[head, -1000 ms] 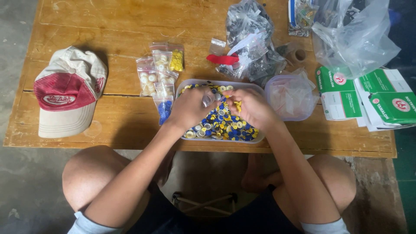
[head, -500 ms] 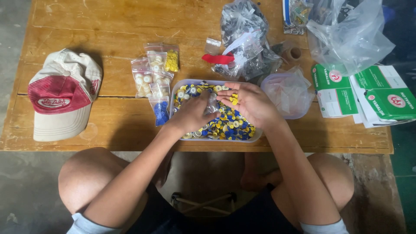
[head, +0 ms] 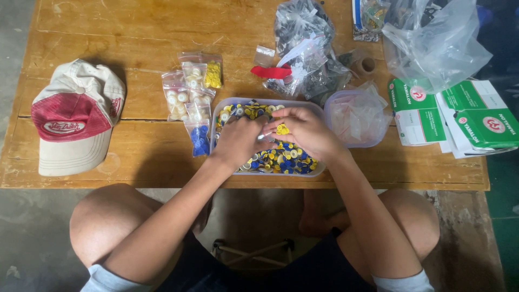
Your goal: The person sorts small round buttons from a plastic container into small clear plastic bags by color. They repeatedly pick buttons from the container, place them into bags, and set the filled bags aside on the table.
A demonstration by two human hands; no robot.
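Pinching a yellow button (head: pixel 282 129) now lifted between right hand (head: pixel 303 130) fingertips, left hand (head: pixel 238 141) curled, grip unclear, beside them over the tray (head: pixel 320 168)

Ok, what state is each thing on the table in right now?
tray: full of mixed yellow, blue and white buttons
left hand: fingers down in the buttons
right hand: over the tray, pinching a yellow button
small bags: filled with sorted buttons, lying flat
cap: lying crown up
green boxes: closed, stacked
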